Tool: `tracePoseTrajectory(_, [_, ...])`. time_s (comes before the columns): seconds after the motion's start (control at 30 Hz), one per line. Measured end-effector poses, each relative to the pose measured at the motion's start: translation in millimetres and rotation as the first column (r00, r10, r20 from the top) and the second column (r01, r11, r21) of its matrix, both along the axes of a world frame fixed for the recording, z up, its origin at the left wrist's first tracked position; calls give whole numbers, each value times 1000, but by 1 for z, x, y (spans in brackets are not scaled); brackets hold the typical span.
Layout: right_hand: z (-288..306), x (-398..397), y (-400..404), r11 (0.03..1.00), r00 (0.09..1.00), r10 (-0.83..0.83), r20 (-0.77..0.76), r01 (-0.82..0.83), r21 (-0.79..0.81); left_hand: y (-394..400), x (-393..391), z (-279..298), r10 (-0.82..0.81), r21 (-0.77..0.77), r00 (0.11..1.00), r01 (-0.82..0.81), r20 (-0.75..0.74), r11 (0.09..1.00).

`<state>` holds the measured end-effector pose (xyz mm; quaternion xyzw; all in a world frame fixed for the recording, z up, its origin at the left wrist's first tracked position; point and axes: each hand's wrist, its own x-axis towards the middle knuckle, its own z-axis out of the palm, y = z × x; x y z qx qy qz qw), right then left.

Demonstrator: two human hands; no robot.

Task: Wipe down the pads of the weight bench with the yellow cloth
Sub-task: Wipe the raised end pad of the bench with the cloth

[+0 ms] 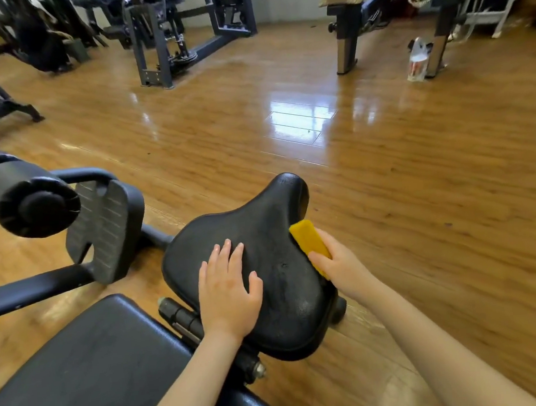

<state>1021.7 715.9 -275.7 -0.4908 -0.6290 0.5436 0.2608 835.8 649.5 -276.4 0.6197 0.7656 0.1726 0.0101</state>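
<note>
The black seat pad [262, 235] of the weight bench fills the lower middle, its narrow nose pointing away from me. My left hand [228, 288] lies flat on the pad with straight fingers. My right hand [341, 267] grips a folded yellow cloth [309, 239] against the pad's right edge. The long black back pad [91, 367] lies at the lower left, nearer to me.
A foam roller [28, 200] and a grey ribbed footplate [103, 227] stand to the left of the seat. Shiny wooden floor [417, 176] spreads ahead and to the right. Gym machines [166, 35] line the back, with a bottle [417, 60] by a frame leg.
</note>
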Motion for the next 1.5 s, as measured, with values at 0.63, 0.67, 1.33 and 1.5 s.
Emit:
tracePoseTrajectory(0.63, [-8,-40,59,939,919,-339,-201,317,-134,0,-2,-2,-5,24,999,4,32,1000])
tracePoseTrajectory(0.67, [-5,-34,50,964,954,-256,-156,239,-119,0,-3,-2,-5,23,999,4,33,1000])
tracePoseTrajectory(1.33, [1,2,79,900,828,-420,-373,327,-289,0,4,1,-9,45,998,6,67,999])
tracePoseTrajectory(1.5, [-4,-41,71,923,900,-383,-206,363,-129,0,2,-2,-16,42,998,13,60,999])
